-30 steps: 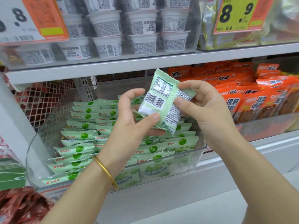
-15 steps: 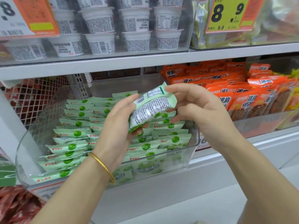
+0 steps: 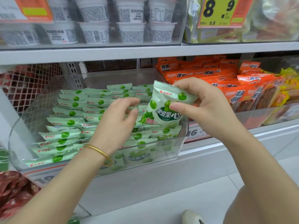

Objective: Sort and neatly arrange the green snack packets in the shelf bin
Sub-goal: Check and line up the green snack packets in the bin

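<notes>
Your right hand (image 3: pixel 210 110) pinches a green packet (image 3: pixel 163 110) above the bin (image 3: pixel 182 143) at its front-right corner. Left hand (image 3: pixel 116 125) fingers are loose, holding nothing. Orange packets (image 3: pixel 242 94) crowd the right.

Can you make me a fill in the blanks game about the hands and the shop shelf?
The right hand pinches a snack packet coloured ____.
The left hand wears a bracelet coloured ____.
The packets just right of the clear bin are ____.
The cups on the shelf above are ____.
Missing words: green, gold, orange, white.
</notes>
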